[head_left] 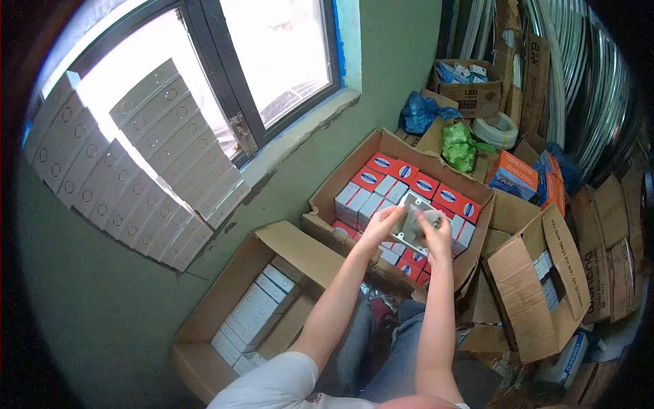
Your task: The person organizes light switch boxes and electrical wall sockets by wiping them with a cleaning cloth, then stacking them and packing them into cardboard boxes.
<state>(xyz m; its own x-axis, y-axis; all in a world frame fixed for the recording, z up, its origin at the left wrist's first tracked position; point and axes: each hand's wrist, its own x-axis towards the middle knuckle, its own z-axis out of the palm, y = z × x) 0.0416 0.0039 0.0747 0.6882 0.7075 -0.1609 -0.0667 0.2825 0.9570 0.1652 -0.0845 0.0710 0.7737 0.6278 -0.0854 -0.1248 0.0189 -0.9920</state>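
Observation:
A square, light-coloured electrical back box (407,235) with an open front is held in the air above a carton of small boxes. My left hand (383,223) grips its left edge between thumb and fingers. My right hand (437,235) is closed at its right side, with a somewhat blurred finger across the open front. Whether anything small sits under those fingers is hidden. Below lies the open carton (485,235) with several red-and-white small boxes (368,178) and white-grey ones (346,204).
Left of my arms stands an open carton (194,354) with white switch-box packs (252,313). Stacked white boxes (122,177) lean by the window (272,61). On the right are another open carton (518,279), a green bag (460,146), a blue bag (426,112) and coiled tubing (496,131).

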